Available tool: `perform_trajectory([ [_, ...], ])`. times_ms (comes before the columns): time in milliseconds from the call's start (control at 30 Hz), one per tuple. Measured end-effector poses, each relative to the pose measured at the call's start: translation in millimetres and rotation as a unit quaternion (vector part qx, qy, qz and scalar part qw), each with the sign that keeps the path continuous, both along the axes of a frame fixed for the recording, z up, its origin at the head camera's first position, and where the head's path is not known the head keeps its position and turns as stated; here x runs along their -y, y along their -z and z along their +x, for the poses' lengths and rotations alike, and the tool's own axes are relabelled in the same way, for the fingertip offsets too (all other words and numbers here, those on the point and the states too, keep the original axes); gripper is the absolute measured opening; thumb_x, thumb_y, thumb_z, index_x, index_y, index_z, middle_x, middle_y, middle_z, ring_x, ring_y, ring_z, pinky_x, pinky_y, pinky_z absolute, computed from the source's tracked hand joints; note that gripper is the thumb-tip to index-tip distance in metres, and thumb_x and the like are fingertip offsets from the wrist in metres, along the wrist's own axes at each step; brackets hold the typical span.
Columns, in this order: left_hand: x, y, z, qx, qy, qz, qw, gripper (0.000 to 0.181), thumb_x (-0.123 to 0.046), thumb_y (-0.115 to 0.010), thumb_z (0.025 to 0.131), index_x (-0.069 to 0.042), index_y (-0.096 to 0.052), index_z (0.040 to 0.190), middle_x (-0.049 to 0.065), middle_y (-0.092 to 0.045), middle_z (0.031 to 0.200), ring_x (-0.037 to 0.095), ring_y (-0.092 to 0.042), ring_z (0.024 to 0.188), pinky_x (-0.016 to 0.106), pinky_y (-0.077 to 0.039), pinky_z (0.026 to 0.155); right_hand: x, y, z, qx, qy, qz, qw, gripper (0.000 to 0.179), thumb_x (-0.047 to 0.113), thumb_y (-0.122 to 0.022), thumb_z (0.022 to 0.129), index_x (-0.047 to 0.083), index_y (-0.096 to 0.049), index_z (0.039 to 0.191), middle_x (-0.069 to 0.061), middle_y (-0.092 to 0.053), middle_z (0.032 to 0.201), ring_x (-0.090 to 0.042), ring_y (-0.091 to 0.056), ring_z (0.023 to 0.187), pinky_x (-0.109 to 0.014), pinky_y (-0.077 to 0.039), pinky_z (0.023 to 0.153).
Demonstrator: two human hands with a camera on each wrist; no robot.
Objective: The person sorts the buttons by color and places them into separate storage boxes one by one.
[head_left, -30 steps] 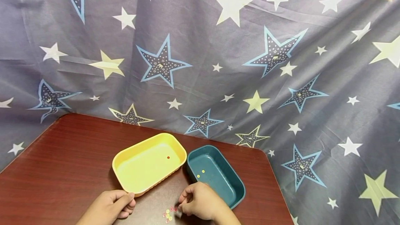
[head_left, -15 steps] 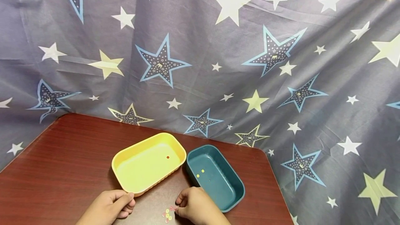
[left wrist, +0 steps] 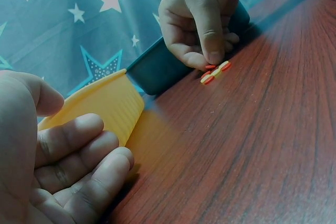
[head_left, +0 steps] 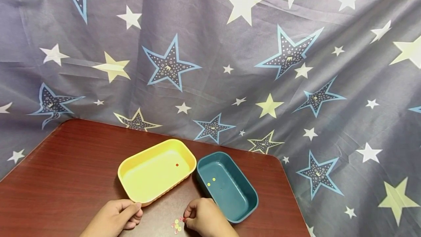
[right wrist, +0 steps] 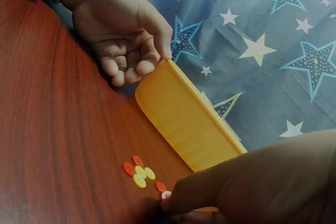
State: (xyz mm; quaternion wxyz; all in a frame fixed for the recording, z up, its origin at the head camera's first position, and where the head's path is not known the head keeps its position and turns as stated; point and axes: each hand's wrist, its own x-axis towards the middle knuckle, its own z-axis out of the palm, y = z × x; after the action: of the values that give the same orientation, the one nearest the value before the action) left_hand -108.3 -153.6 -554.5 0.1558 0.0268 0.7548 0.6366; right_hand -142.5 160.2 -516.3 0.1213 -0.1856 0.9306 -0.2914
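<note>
My left hand [head_left: 115,217] pinches the near corner of a yellow plastic tray [head_left: 124,164] at its rim, the thumb on top. Inside that tray lies one small red button [head_left: 177,165]. My right hand [head_left: 210,217] is low over the table, left of a dark teal tray [head_left: 245,182], its thumb and index finger pinching a small red button [head_left: 184,219] at the edge of a little pile. Several red and yellow buttons [right wrist: 139,171] make up this pile, flat on the wood. Two yellow buttons [head_left: 211,182] lie in the teal tray.
The reddish-brown wooden table [head_left: 65,178] carries both trays, which stand side by side, nearly touching at their corners. A grey curtain [head_left: 210,90] printed with stars hangs right behind the table's far edge and along its right side.
My right hand has come down slightly to the left beside the pile, and its fingertips have closed on a red button. The left hand and both trays stay put.
</note>
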Motion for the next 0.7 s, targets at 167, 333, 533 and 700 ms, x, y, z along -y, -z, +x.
perform_trajectory([
  [167,0.0,0.6,-0.1,0.002,-0.003,-0.003,1.0,0.041,-0.037,-0.06,0.107,0.0,-0.074,0.099,0.008,-0.075,0.092,0.01,-0.07,0.077,0.025,-0.062,0.072,1.6,4.0,-1.2,-0.001,-0.016,-0.005,0.9999,0.021,0.009,-0.083,0.075,0.026,-0.07,0.072,0.022,-0.056,0.058,0.004,-0.049,0.056,-0.017,-0.044,0.054],
  [333,-0.5,-0.8,-0.1,0.002,-0.003,0.0,1.0,0.041,-0.036,-0.06,0.107,0.001,-0.074,0.098,0.008,-0.074,0.091,0.01,-0.069,0.077,0.025,-0.062,0.072,3.4,5.0,-1.9,-0.013,-0.026,-0.001,0.9996,0.023,0.009,-0.083,0.074,0.027,-0.068,0.072,0.023,-0.055,0.058,0.005,-0.049,0.056,-0.015,-0.043,0.054],
  [533,-0.2,-1.1,-0.3,0.001,-0.001,0.002,1.0,0.04,-0.036,-0.06,0.107,0.001,-0.074,0.098,0.008,-0.074,0.091,0.009,-0.069,0.077,0.025,-0.062,0.071,5.6,4.3,-0.2,-0.014,-0.03,-0.003,0.9994,0.025,0.009,-0.08,0.073,0.029,-0.065,0.066,0.023,-0.054,0.055,0.005,-0.047,0.055,-0.016,-0.04,0.05],
  [700,0.3,0.7,-0.7,-0.001,0.001,0.004,1.0,0.04,-0.036,-0.06,0.108,0.001,-0.074,0.098,0.008,-0.074,0.09,0.009,-0.069,0.075,0.025,-0.062,0.071,6.2,5.2,0.6,-0.017,-0.03,-0.004,0.9994,0.026,0.011,-0.079,0.074,0.029,-0.064,0.064,0.023,-0.052,0.054,0.004,-0.046,0.055,-0.017,-0.038,0.049],
])
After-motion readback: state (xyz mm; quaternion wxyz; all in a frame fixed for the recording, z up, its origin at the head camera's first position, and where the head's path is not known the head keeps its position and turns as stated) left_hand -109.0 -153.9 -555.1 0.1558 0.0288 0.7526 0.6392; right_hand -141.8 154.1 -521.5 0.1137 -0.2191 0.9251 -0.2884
